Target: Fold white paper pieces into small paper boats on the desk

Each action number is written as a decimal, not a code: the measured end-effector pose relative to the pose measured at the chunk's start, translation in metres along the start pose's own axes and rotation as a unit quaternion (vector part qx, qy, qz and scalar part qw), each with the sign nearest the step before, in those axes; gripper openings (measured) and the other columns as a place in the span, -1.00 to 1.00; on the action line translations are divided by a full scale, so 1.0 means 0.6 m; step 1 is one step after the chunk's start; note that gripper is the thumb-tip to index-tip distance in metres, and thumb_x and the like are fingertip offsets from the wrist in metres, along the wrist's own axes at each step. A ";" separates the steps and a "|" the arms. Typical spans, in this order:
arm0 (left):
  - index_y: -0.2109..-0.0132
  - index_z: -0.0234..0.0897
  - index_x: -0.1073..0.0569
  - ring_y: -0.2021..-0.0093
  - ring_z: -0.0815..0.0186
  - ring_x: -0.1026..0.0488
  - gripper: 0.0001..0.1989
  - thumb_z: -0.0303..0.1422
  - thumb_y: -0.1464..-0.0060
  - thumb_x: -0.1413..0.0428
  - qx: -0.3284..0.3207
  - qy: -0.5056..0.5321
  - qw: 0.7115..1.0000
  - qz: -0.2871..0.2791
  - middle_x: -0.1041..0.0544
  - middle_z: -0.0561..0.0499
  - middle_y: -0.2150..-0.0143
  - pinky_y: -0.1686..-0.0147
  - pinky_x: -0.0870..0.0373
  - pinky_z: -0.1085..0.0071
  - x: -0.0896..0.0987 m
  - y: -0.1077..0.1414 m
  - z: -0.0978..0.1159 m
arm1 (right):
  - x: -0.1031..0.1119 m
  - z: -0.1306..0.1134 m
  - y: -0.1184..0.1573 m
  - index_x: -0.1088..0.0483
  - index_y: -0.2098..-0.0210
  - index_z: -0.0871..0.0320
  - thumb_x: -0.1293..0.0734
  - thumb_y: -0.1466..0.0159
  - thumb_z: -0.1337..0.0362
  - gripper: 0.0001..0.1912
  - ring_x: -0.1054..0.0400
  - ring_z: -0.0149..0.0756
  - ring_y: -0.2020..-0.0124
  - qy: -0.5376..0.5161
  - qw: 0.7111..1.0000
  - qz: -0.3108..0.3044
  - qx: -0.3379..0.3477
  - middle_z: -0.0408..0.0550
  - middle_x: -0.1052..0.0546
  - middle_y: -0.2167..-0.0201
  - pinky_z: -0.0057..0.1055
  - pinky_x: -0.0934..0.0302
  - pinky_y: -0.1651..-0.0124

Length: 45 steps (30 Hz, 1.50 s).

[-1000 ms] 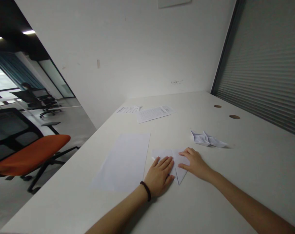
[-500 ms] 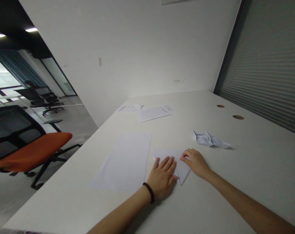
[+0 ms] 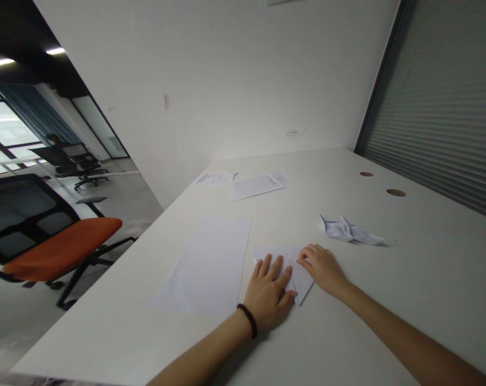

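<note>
Pointed folded white paper sheet (image 3: 302, 282) flat on a matte white desk (image 3: 371, 327), tip toward the body, between both hands. Left hand (image 3: 267, 300): palm down, fingers spread wide, fingertips on the sheet's left half, thumb just beside the tip; no grip. Black elastic wrist band (image 3: 249, 320) on that wrist. Right hand (image 3: 322, 269): fingers close together and slightly curled, fingertips on the sheet's upper right part; pinch or plain contact impossible to tell. Just left of the left hand, long flat white paper sheet (image 3: 204, 266), close beside the folded sheet. Upper right of the right hand, small folded white paper model (image 3: 347, 230), well clear of both hands. Farther up the desk, printed white page (image 3: 253, 187) and smaller printed slip (image 3: 214, 178). Two round brown desk grommets (image 3: 396, 192) near a ribbed grey panel (image 3: 435, 107). Beyond the desk's left edge, orange-seated black office chair (image 3: 61, 249).
</note>
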<state>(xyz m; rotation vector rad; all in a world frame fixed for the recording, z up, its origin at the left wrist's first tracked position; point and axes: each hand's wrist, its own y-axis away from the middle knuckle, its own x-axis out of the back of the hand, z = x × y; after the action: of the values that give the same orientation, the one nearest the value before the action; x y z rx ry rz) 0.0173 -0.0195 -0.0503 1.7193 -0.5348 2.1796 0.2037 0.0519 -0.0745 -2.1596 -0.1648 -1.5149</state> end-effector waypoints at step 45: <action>-0.21 0.18 0.09 -0.19 -0.37 0.39 -0.16 0.30 0.23 0.16 -0.098 -0.013 0.989 -0.114 0.31 -0.08 -0.30 0.10 0.40 -0.41 0.031 0.002 0.008 | -0.002 0.001 -0.006 -0.24 -0.03 0.15 -0.02 -0.28 0.35 -0.62 0.07 -0.20 -0.20 0.055 0.983 0.027 0.170 0.05 -0.22 -0.12 -0.13 0.05 -0.13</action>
<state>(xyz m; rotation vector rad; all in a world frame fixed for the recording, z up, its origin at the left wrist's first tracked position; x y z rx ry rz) 0.0164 -0.0225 -0.0314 1.6194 -0.5111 1.8841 0.2028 0.0553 -0.0745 -1.7935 -0.3018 -1.4526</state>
